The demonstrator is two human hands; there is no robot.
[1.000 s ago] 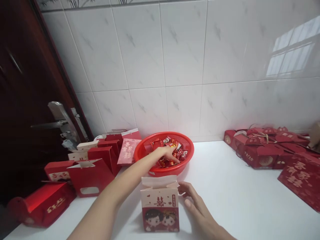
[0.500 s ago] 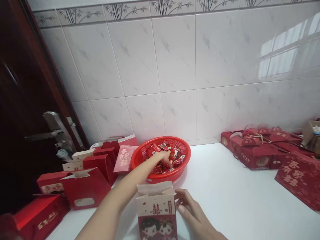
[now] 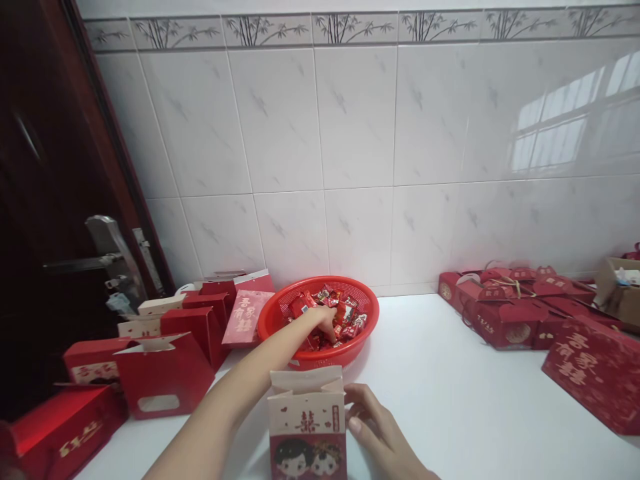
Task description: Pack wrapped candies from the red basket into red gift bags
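While a dark, glossy door point(image 3: 45, 167) with a smooth metal handle point(image 3: 107, 240) fills the far left, red card boxes point(image 3: 163, 377) crowd the white tabletop point(image 3: 440, 400) beside it, some with pale panels, the nearest with gold lettering, another with a rounded cut-out in its flat side. Next to them leans a pink packet point(image 3: 245, 320) printed with pale characters, near the rim of the red plastic basket point(image 3: 373, 320). Round and finely perforated, this basket holds a loose heap of shiny, crinkled wrapped sweets point(image 3: 346, 312). The left hand point(image 3: 326, 321) reaches in among them, fingers bent downward; whether it grips one cannot be told. In front of the basket, the small paper box point(image 3: 307, 427) stands upright, its creased cream top open, its red lower part printed with two cartoon faces. At its right side the right hand point(image 3: 377, 427) is loosely curved and partly open, fingertips at the box's edge; contact is unclear. Farther right, low red cartons point(image 3: 515, 310) with rounded flaps and thin cord cluster near the glossy marbled tiles point(image 3: 360, 120). A broad, patterned red packet point(image 3: 595, 373) slants in front of them, and a brown cardboard box point(image 3: 620, 293) sits behind at the far right.
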